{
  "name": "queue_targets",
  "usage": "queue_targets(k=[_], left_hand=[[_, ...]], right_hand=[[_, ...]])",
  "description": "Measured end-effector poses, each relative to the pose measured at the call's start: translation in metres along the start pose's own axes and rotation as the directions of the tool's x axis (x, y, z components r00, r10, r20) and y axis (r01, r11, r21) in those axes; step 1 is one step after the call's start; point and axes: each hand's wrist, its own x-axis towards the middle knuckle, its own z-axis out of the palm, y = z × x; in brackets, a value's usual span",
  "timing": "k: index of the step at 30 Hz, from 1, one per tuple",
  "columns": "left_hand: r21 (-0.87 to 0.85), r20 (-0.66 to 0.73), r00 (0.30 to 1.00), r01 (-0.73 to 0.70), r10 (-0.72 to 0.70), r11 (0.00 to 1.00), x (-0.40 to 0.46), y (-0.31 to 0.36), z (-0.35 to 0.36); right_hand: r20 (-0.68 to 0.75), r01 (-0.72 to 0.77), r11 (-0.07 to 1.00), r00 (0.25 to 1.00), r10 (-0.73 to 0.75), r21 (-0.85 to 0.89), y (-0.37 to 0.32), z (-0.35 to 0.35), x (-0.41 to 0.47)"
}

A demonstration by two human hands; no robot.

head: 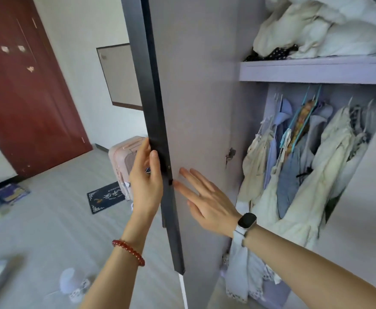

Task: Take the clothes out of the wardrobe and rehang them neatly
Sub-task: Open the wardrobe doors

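1. One view only, head-worn, wide-angle, looking forward and slightly down at arm's reach.
2. It sits close against the open wardrobe door (196, 108), whose edge splits the frame.
3. Right: the wardrobe interior, hanging clothes (305, 166) near. Left: the floor (48, 208) stretching to a far red door (19, 97).

Writing in view — almost none you can read.
You are looking at one dark doormat (106, 197) lying on the floor beside the pink suitcase (124, 161); it is carrying pale characters and a key-pattern border, but they are blurring too much to make out — nothing else is showing any legible text, label or number.
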Motion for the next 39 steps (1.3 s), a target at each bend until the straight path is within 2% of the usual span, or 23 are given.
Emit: queue_targets(k=[2,5,7,10,13,15,17,21,23,26,30,33,34,36,39], left_hand=[[0.041,0.014,1.0,-0.002,0.001,0.999,0.014,-0.008,-0.01],[0.11,-0.006,1.0,0.02,-0.019,0.994,0.024,-0.016,-0.019],[0.226,-0.077,0.993,-0.07,0.089,0.972,0.018,-0.017,-0.018],[0.4,-0.136,0.94,-0.237,0.313,0.885,-0.009,-0.014,0.0],[0.425,0.021,0.906,-0.391,0.423,0.816,-0.034,-0.013,0.035],[0.382,0.175,0.908,-0.42,0.382,0.823,-0.039,-0.012,0.065],[0.345,0.295,0.911,-0.383,0.288,0.857,-0.038,-0.008,0.104],[0.285,0.481,0.855,-0.364,0.196,0.887,-0.033,0.006,0.195],[0.175,0.543,0.811,-0.362,0.217,0.916,-0.032,0.02,0.242],[-0.005,0.604,0.738,-0.374,0.301,0.927,-0.034,0.05,0.31],[-0.132,0.678,0.645,-0.364,0.352,0.922,-0.044,0.085,0.385],[-0.263,0.758,0.552,-0.229,0.347,0.937,-0.048,0.105,0.418],[-0.304,0.766,0.55,-0.147,0.333,0.941,-0.048,0.11,0.424],[-0.342,0.76,0.59,0.003,0.274,0.94,-0.051,0.115,0.429],[-0.368,0.746,0.624,0.092,0.235,0.925,-0.055,0.113,0.426]], right_hand=[[0.015,0.004,1.0,1.0,-0.004,-0.022,-0.001,0.009,0.013],[0.023,0.014,0.999,1.0,-0.015,0.042,-0.002,0.013,0.024],[-0.012,0.001,0.997,1.0,0.0,0.079,0.002,0.009,0.023],[-0.066,-0.055,0.996,0.996,0.059,0.069,0.02,-0.004,0.004],[-0.089,-0.134,0.991,0.987,0.133,-0.005,0.05,-0.028,-0.028],[-0.106,-0.191,0.979,0.978,0.182,-0.078,0.073,-0.049,-0.053],[-0.124,-0.253,0.953,0.964,0.235,-0.165,0.096,-0.073,-0.077],[-0.207,-0.406,0.854,0.912,0.355,-0.325,0.142,-0.126,-0.123],[-0.283,-0.511,0.775,0.858,0.429,-0.373,0.163,-0.153,-0.144],[-0.416,-0.608,0.645,0.791,0.448,-0.463,0.192,-0.191,-0.168],[-0.448,-0.697,0.497,0.715,0.537,-0.516,0.225,-0.224,-0.188],[-0.409,-0.753,0.406,0.635,0.655,-0.518,0.24,-0.232,-0.199],[-0.397,-0.766,0.384,0.611,0.685,-0.516,0.243,-0.232,-0.203],[-0.391,-0.793,0.35,0.567,0.725,-0.499,0.245,-0.229,-0.206],[-0.402,-0.837,0.315,0.503,0.765,-0.448,0.239,-0.225,-0.205]])
